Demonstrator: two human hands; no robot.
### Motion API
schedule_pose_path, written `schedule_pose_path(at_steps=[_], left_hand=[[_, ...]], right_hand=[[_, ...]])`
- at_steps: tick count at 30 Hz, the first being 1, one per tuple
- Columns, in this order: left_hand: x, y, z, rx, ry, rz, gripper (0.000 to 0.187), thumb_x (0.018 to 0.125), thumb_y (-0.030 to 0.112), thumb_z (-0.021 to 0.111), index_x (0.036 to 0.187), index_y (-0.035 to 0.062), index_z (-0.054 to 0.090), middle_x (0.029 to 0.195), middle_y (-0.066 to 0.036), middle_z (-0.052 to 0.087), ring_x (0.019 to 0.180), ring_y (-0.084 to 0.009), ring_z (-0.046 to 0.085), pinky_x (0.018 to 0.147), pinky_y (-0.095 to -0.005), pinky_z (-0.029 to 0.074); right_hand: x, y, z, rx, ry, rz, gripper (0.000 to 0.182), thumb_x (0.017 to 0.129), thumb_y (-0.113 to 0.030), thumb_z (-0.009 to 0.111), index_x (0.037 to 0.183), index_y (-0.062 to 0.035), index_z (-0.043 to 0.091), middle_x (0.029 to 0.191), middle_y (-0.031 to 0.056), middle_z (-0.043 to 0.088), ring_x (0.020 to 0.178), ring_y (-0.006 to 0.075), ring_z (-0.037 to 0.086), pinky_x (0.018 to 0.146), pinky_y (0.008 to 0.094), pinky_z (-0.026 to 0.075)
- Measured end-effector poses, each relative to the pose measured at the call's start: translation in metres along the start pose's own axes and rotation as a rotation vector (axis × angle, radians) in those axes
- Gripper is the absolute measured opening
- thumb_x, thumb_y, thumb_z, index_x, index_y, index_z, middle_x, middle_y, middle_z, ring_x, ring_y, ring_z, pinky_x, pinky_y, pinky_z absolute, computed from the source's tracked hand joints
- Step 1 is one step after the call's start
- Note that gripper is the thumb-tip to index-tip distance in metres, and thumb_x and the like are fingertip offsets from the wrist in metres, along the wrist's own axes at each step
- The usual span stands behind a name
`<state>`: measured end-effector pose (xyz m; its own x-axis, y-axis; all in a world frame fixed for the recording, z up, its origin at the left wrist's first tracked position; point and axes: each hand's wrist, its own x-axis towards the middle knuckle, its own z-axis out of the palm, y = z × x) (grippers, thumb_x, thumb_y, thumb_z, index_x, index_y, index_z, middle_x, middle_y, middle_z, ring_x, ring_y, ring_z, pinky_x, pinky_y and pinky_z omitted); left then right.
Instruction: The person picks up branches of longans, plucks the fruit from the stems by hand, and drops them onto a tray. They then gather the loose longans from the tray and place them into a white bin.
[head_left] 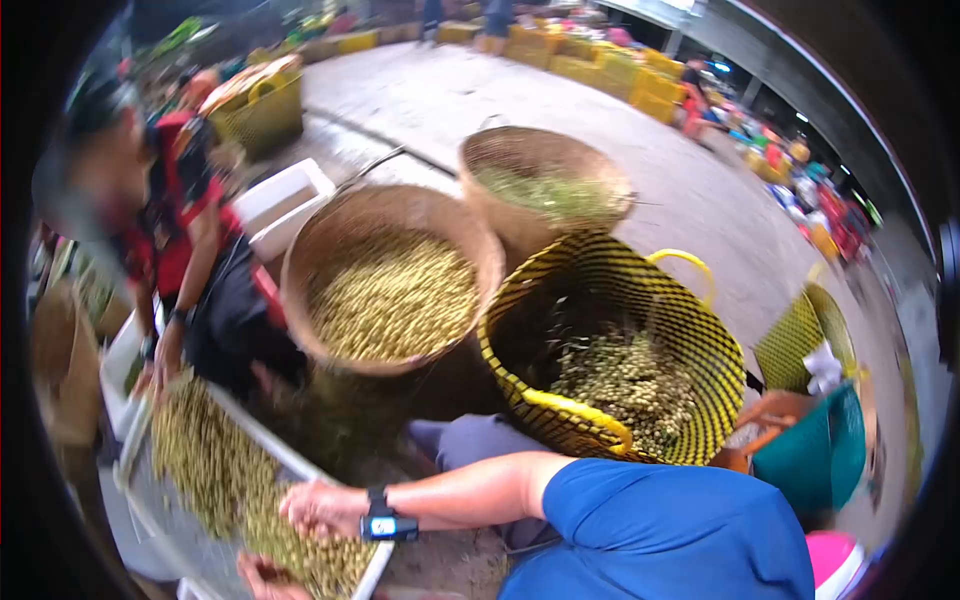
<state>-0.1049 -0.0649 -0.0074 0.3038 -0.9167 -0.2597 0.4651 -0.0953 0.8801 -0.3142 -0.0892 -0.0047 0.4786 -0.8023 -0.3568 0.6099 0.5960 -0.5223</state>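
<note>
My right hand (325,508), with a dark watch on the wrist, reaches over small yellow-green oval fruits (275,510) heaped on a pale rimmed tray (310,468). Its fingers are bent together close to the heap; what they hold is hidden. Lower down, my left hand (265,578) is partly in view at the near side of the same heap, its fingers apart. Across the tray, a co-worker in red and black (190,220) has both hands (160,370) at the far end of the fruits.
Beside the tray stands a round basket (300,290) full of yellowish fruits. A yellow-black woven basket (725,400) holds more, blurred. Behind them are another round basket (510,225) with green stalks and a white foam box (285,205). A teal bin (815,450) stands at right.
</note>
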Motion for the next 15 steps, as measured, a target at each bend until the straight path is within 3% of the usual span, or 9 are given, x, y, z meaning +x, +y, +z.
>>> schedule_pose_path(at_steps=[1, 2, 3, 4, 5, 7, 8, 12, 15], left_hand=[[-0.006, 0.004, 0.005, -0.042, 0.029, -0.071, 0.016, 0.096, 0.028, 0.059, 0.089, 0.0141, 0.06, 0.085, 0.0, 0.06, 0.083, -0.0158, 0.06, 0.078, -0.0358, 0.053], [-0.015, 0.009, 0.009, -0.204, 0.031, -0.13, 0.01, 0.095, 0.023, 0.061, 0.092, 0.0134, 0.062, 0.086, 0.001, 0.061, 0.084, -0.015, 0.06, 0.079, -0.0343, 0.052], [-0.011, 0.004, -0.011, -0.267, -0.045, -0.108, 0.014, 0.092, 0.014, 0.06, 0.104, 0.0087, 0.066, 0.089, -0.001, 0.063, 0.079, -0.0129, 0.055, 0.075, -0.0311, 0.051], [-0.008, 0.001, -0.019, -0.234, 0.018, -0.053, 0.018, 0.09, 0.009, 0.063, 0.108, 0.0083, 0.066, 0.091, -0.002, 0.064, 0.079, -0.0126, 0.055, 0.073, -0.0289, 0.049], [-0.012, 0.0, -0.015, -0.151, 0.167, 0.025, 0.02, 0.09, 0.01, 0.065, 0.11, 0.0088, 0.066, 0.089, -0.002, 0.065, 0.077, -0.0127, 0.057, 0.068, -0.0276, 0.047], [-0.018, 0.012, -0.013, -0.266, 0.073, -0.064, 0.016, 0.09, 0.012, 0.068, 0.107, 0.0112, 0.067, 0.087, -0.002, 0.066, 0.076, -0.0156, 0.062, 0.063, -0.0273, 0.045], [-0.018, 0.012, -0.013, -0.329, 0.06, -0.078, 0.012, 0.093, 0.015, 0.068, 0.104, 0.0115, 0.066, 0.086, -0.001, 0.066, 0.077, -0.0167, 0.062, 0.063, -0.0279, 0.047], [-0.024, 0.016, -0.012, -0.346, 0.044, -0.104, 0.009, 0.098, 0.02, 0.064, 0.102, 0.0116, 0.064, 0.085, -0.001, 0.066, 0.079, -0.0167, 0.065, 0.064, -0.0296, 0.051], [-0.026, 0.017, -0.018, -0.356, 0.016, -0.108, 0.01, 0.097, 0.02, 0.065, 0.102, 0.0111, 0.066, 0.085, 0.002, 0.066, 0.079, -0.0136, 0.064, 0.065, -0.0266, 0.05]], right_hand=[[0.003, 0.0, -0.005, -0.059, -0.034, -0.002, 0.018, 0.085, -0.016, 0.067, 0.101, -0.0098, 0.062, 0.079, 0.0013, 0.061, 0.063, 0.0087, 0.058, 0.044, 0.0222, 0.039], [-0.005, -0.003, -0.007, 0.085, -0.242, 0.042, 0.017, 0.088, -0.019, 0.066, 0.103, -0.01, 0.064, 0.088, 0.0022, 0.064, 0.073, 0.011, 0.062, 0.049, 0.0235, 0.042], [-0.012, -0.007, -0.002, -0.003, -0.159, 0.066, 0.02, 0.092, -0.024, 0.063, 0.106, -0.0092, 0.063, 0.095, 0.0037, 0.065, 0.077, 0.0139, 0.063, 0.052, 0.0233, 0.043], [-0.022, -0.018, 0.011, 0.002, -0.175, 0.167, 0.022, 0.093, -0.027, 0.063, 0.106, -0.0088, 0.064, 0.098, 0.0038, 0.065, 0.082, 0.016, 0.064, 0.055, 0.0227, 0.044], [-0.019, -0.01, 0.017, -0.054, -0.035, 0.197, 0.021, 0.094, -0.028, 0.062, 0.102, -0.008, 0.064, 0.094, 0.0041, 0.065, 0.077, 0.014, 0.063, 0.052, 0.0209, 0.042], [-0.015, -0.001, 0.016, -0.119, -0.016, 0.271, 0.022, 0.096, -0.027, 0.061, 0.094, -0.0055, 0.062, 0.086, 0.0058, 0.062, 0.066, 0.0102, 0.058, 0.043, 0.0181, 0.035], [-0.014, 0.007, 0.012, -0.13, -0.04, 0.269, 0.019, 0.1, -0.027, 0.059, 0.096, -0.0087, 0.062, 0.087, 0.002, 0.062, 0.066, 0.0095, 0.056, 0.046, 0.0198, 0.035], [-0.027, 0.016, 0.024, -0.289, -0.05, 0.292, 0.021, 0.102, -0.024, 0.056, 0.108, -0.0039, 0.06, 0.083, 0.0032, 0.059, 0.062, 0.0085, 0.055, 0.044, 0.0196, 0.034], [-0.022, 0.031, 0.029, -0.239, -0.037, 0.356, 0.031, 0.103, -0.034, 0.053, 0.111, -0.0046, 0.059, 0.083, 0.0034, 0.059, 0.059, 0.009, 0.053, 0.043, 0.0196, 0.033]])
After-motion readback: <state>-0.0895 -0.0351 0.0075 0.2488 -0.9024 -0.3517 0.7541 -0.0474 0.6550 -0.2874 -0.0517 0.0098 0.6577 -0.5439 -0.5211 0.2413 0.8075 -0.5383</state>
